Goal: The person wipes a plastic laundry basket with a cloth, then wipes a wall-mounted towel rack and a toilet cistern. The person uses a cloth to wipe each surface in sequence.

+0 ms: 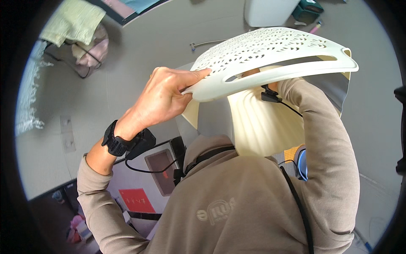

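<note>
My left hand (168, 92) grips the left edge of a pale perforated plastic panel (234, 87), its thumb and fingers pinching the rim. The panel has rows of small cut-outs and a long slot near its lower edge. Behind it is my right hand (251, 73), partly visible through the slot; its fingers are mostly hidden, so its hold cannot be told. A cream ribbed plastic surface (263, 123) lies below the panel, near my right forearm. Black straps with small devices are on both wrists.
A white container (268, 12) and a dark green box (307, 12) stand beyond the panel. Pale green cloth (73, 20) hangs over a bundle at upper left. A red card (137, 200) with writing is at lower left. A thin cable runs from each wrist device.
</note>
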Tool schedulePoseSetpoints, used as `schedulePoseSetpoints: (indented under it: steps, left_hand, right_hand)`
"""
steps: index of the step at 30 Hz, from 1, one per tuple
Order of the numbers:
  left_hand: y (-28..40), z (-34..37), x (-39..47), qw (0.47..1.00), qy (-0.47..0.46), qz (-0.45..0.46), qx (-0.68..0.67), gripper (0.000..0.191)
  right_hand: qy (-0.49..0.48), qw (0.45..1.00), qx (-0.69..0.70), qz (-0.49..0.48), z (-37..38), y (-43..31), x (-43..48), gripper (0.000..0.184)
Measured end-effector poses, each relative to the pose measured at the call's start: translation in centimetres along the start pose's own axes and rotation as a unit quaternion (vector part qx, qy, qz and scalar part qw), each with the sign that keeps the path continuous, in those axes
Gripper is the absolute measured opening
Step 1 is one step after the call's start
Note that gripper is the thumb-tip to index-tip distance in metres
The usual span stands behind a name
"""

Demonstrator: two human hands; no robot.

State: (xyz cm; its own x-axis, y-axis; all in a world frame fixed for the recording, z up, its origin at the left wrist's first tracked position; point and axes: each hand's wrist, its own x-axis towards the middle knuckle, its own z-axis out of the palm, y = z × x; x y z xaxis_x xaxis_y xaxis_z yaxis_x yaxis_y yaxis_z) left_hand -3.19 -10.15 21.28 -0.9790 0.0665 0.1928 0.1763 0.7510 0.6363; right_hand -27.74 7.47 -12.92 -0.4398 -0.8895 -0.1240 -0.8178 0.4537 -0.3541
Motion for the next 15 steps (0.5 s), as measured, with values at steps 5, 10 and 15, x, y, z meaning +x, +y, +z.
schedulePoseSetpoints:
  steps: [5,10,15]
  left_hand:
    - [0.7,2.3,2.0,0.990,-0.040,0.134,-0.007,0.034]
    - [0.3,3.5,3.5,0.982,-0.141,0.116,0.050,0.028]
    - [0.2,2.1,3.8,0.979,-0.188,0.008,0.078,0.032]
  right_hand:
    - [-0.029,0.983,0.137,0.121,3.6,-0.1,-1.8,0.026]
    - [-0.056,0.886,0.426,0.178,6.5,-7.3,-1.7,0.024]
    - [-0.133,0.842,0.512,0.109,7.1,-10.5,-1.2,0.026]
